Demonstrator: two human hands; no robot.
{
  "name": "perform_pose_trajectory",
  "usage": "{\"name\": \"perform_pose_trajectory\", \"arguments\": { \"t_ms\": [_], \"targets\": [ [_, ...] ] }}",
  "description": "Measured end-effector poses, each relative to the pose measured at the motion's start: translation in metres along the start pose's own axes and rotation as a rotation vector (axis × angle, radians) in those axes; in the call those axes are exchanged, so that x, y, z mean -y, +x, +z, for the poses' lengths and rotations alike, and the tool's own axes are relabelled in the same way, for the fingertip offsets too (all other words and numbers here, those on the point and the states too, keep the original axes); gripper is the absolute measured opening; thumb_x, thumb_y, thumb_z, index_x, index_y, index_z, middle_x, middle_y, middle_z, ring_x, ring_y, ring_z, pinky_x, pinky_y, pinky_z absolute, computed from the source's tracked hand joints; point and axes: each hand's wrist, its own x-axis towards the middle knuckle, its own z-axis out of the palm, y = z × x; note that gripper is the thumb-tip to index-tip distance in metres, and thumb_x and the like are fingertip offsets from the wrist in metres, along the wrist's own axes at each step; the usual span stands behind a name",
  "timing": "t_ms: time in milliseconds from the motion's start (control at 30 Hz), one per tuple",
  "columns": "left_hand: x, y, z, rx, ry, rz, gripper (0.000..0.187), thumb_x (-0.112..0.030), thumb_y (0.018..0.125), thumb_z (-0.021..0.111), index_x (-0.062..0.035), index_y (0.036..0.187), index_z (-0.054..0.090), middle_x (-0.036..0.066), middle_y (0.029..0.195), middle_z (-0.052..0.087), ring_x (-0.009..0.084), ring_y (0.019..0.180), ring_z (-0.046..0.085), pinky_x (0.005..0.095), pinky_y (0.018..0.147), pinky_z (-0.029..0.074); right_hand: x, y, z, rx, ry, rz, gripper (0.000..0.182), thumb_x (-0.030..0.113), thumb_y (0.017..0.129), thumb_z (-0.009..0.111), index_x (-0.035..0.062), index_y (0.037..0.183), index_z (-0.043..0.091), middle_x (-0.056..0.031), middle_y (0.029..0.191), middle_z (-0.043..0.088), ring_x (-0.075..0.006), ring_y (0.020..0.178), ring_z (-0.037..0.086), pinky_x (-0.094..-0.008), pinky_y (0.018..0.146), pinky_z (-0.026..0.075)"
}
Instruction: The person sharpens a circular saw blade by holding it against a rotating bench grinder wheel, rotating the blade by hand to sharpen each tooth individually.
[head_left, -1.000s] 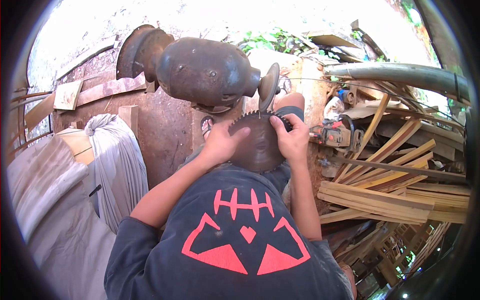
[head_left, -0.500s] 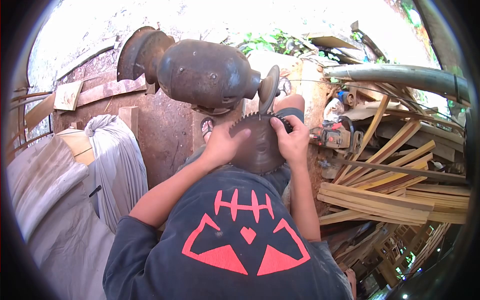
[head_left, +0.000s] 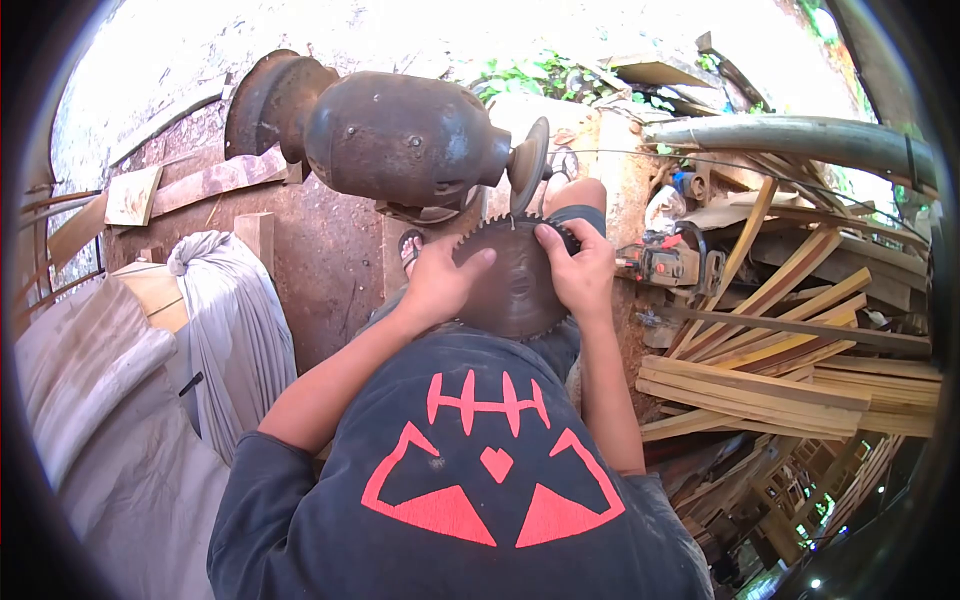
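A dark circular saw blade (head_left: 512, 285) is held in front of my lap, its toothed rim facing up and away from me. My left hand (head_left: 442, 280) grips its left side, thumb lying on the face and the other fingers behind it. At the upper right rim, my right hand (head_left: 582, 268) is closed on the blade with the thumb on top. The blade's top teeth are right at the lower edge of a thin grinding wheel (head_left: 528, 167). That wheel is mounted on the shaft of a rusty, barrel-shaped bench grinder motor (head_left: 400, 140).
A chainsaw (head_left: 670, 262) lies on the ground to the right, near a pile of sawn wood strips (head_left: 750, 390). A metal pipe (head_left: 790, 132) crosses the upper right. At left is a grey cloth cover (head_left: 225, 320), with boards (head_left: 135, 195) beyond it.
Both hands and the blade have shifted slightly up and left, along with a small shift of the whole view. The grip looks the same.
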Motion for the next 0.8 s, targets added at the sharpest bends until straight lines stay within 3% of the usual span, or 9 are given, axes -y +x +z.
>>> {"name": "perform_pose_trajectory", "arguments": {
  "t_ms": [533, 633, 733, 800],
  "targets": [
    [0.005, 0.002, 0.002, -0.031, -0.058, 0.042, 0.041, -0.028, 0.097, 0.075, 0.0087, 0.115, 0.070, 0.015, 0.099, 0.078, 0.0184, 0.087, 0.073, 0.0342, 0.080, 0.057, 0.004, 0.001, 0.000, -0.006, 0.030, -0.043, 0.039, 0.033, 0.088, 0.082, -0.0048, 0.094, 0.073, -0.0220, 0.076, 0.070, -0.0278, 0.067, 0.069, -0.0399, 0.067, 0.053],
    [0.003, -0.001, 0.002, -0.037, -0.037, 0.033, 0.041, -0.028, 0.097, 0.075, 0.0085, 0.115, 0.070, 0.015, 0.099, 0.078, 0.0180, 0.087, 0.073, 0.0337, 0.080, 0.057, 0.003, 0.001, -0.001, -0.002, 0.055, -0.038, 0.030, 0.026, 0.092, 0.082, -0.0026, 0.092, 0.074, -0.0073, 0.070, 0.067, -0.0106, 0.067, 0.058, -0.0315, 0.064, 0.049],
    [0.005, 0.000, 0.001, -0.026, -0.054, 0.041, 0.040, -0.027, 0.098, 0.074, 0.0081, 0.116, 0.070, 0.014, 0.099, 0.078, 0.0173, 0.087, 0.073, 0.0332, 0.080, 0.057, 0.005, 0.000, -0.001, -0.002, 0.024, -0.040, 0.031, 0.027, 0.090, 0.083, -0.0028, 0.091, 0.074, -0.0086, 0.069, 0.067, -0.0117, 0.066, 0.059, -0.0320, 0.064, 0.049],
    [0.010, 0.001, 0.004, -0.023, -0.112, 0.049, 0.039, -0.027, 0.098, 0.074, 0.0078, 0.116, 0.071, 0.013, 0.100, 0.078, 0.0167, 0.086, 0.072, 0.0329, 0.079, 0.057, 0.010, 0.003, -0.005, 0.021, -0.038, -0.044, 0.038, 0.032, 0.088, 0.083, -0.0049, 0.093, 0.073, -0.0197, 0.074, 0.069, -0.0278, 0.068, 0.066, -0.0386, 0.067, 0.053]
  ]
}}
